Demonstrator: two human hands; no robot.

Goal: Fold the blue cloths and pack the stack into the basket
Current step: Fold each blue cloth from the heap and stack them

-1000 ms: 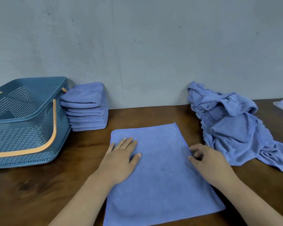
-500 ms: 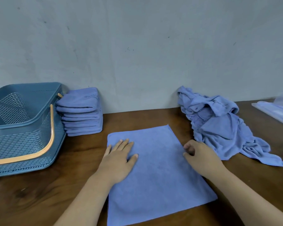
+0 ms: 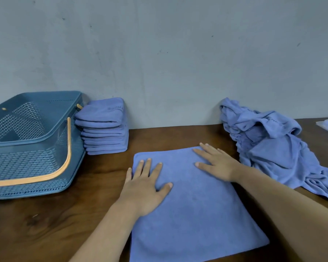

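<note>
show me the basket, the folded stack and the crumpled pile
basket [image 3: 27, 163], head view, front mesh wall
folded stack [image 3: 104, 131], head view, layered front edges
crumpled pile [image 3: 273, 154], head view, smooth middle part

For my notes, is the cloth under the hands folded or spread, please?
Spread: the cloth lies as one flat square, with no fold visible.

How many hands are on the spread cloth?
2. The left hand lies flat near the far left corner of the cloth; the right hand lies flat at its far right corner. None hidden.
</note>
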